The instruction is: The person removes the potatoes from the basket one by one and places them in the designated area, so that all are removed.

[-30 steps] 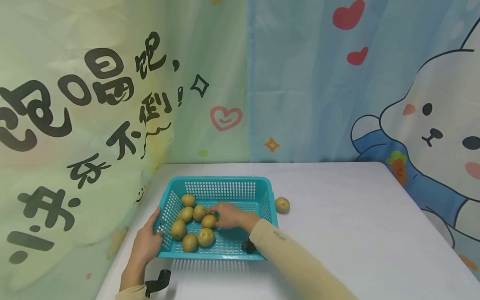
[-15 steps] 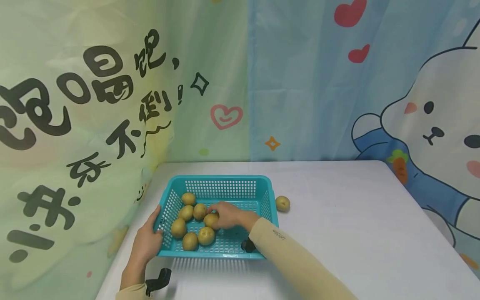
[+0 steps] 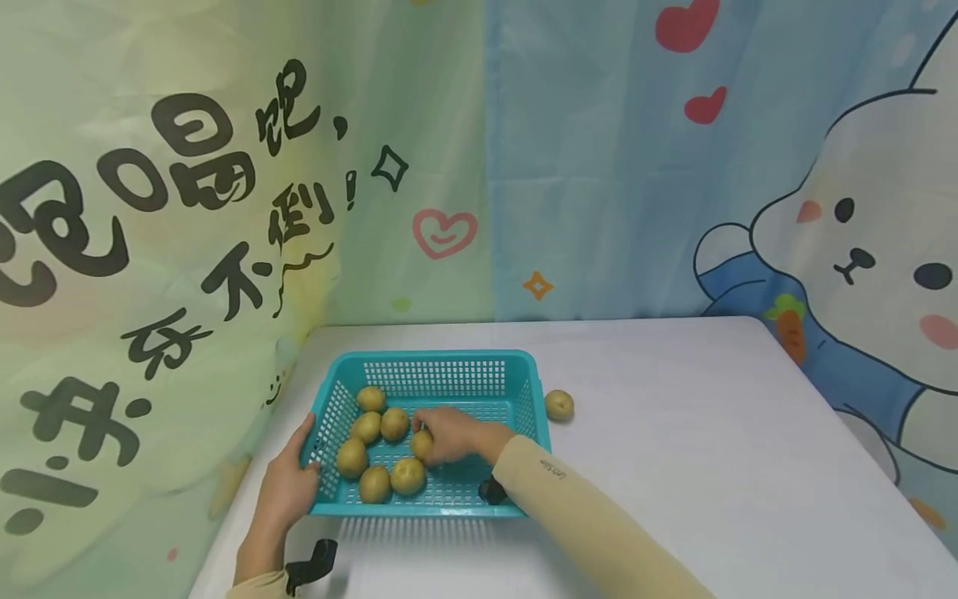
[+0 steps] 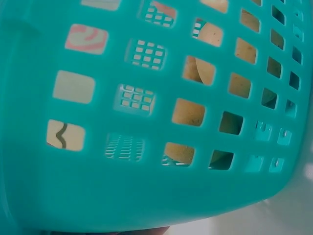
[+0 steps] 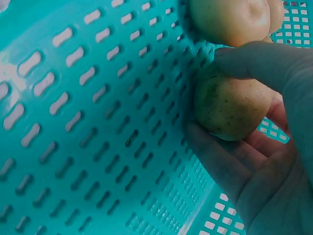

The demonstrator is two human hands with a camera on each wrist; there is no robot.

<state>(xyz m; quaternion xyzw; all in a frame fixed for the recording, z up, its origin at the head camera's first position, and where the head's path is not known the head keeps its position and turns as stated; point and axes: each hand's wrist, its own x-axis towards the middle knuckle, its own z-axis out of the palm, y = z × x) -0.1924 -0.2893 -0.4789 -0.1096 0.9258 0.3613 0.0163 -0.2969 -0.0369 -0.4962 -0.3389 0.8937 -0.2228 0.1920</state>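
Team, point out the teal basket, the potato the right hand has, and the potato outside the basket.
Teal basket (image 3: 440, 355): head view, on its back rim.
Held potato (image 5: 232, 107): right wrist view, middle of its exposed side.
Outside potato (image 3: 559, 405): head view, centre of its visible face.

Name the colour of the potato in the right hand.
That potato is yellowish tan with dark specks, seen best in the right wrist view.
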